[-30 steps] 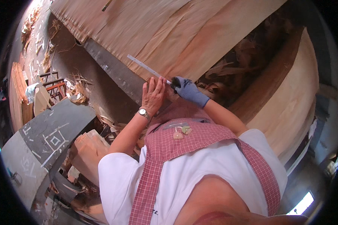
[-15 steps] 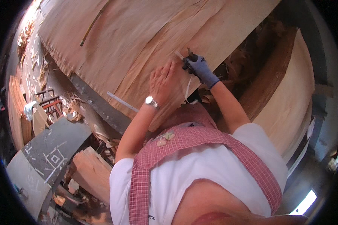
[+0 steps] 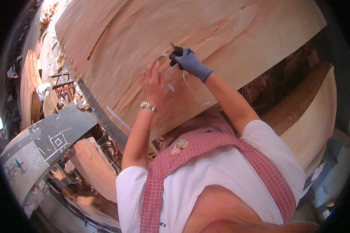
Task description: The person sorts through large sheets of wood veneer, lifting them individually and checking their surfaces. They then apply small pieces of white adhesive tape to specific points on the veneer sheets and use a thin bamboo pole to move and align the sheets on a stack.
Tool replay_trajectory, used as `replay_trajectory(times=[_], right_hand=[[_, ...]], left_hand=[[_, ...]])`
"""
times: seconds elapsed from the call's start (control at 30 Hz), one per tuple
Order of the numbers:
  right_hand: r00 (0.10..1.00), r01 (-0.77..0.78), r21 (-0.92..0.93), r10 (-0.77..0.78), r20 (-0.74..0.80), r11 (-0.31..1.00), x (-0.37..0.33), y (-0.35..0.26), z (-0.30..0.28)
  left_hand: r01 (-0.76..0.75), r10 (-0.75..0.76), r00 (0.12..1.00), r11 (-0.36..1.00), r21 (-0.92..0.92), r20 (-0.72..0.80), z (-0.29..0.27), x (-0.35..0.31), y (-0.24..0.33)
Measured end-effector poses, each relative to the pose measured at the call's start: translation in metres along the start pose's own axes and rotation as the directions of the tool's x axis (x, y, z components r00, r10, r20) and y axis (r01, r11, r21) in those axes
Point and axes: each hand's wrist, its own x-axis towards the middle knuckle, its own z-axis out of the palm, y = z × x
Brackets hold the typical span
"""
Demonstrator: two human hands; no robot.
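Note:
A large sheet of thin wood veneer [image 3: 144, 35] lies spread in front of me, with a wrinkled, overlapping seam across it. My right hand [image 3: 186, 62], in a blue-grey glove with dark fingertips, is closed on a strip of white tape [image 3: 190, 86] whose tail trails over the veneer. A small dark pointed tool [image 3: 172, 46] juts from the same grip; its kind is unclear. My left hand [image 3: 153, 82], bare with a wristwatch, rests on the veneer beside the seam, fingers stretched out. Between the hands, a short piece of white tape [image 3: 171, 87] sticks to the sheet.
A thin dark stick [image 3: 105, 31] lies on the veneer at the far left. Near the sheet's left edge is a long white strip [image 3: 118, 118]. More veneer [image 3: 311, 124] curves at the right. A grey board [image 3: 66, 130] and wood scraps [image 3: 91, 165] lie at the left.
Both hands have moved up and left in view, farther along the seam. The short tape piece on the veneer now shows between them. The whole view has shifted.

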Motion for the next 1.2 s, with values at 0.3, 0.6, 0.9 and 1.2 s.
replay_trajectory(times=[0.3, 0.6, 0.9, 1.2], right_hand=[[0.989, -0.129, 0.080, 0.134, -0.058, 0.988, 0.025, 0.008, 0.013], [0.948, 0.242, -0.812, -0.306, 0.082, 0.531, 0.001, 0.025, -0.051], [0.928, -0.183, 0.037, 0.185, -0.325, 0.982, 0.006, 0.001, -0.229], [0.984, -0.022, -0.357, -0.043, -0.174, 0.934, 0.034, 0.049, -0.281]], left_hand=[[-0.021, 0.026, 0.994, 0.999, 0.046, -0.110, 0.046, 0.046, -0.016], [-0.217, 0.221, 0.975, 0.933, 0.286, 0.021, 0.051, 0.043, -0.006], [-0.160, 0.138, 0.986, 0.941, 0.297, 0.092, 0.081, 0.121, 0.069], [-0.364, 0.360, 0.926, 0.931, 0.016, 0.110, 0.143, 0.204, 0.178]])
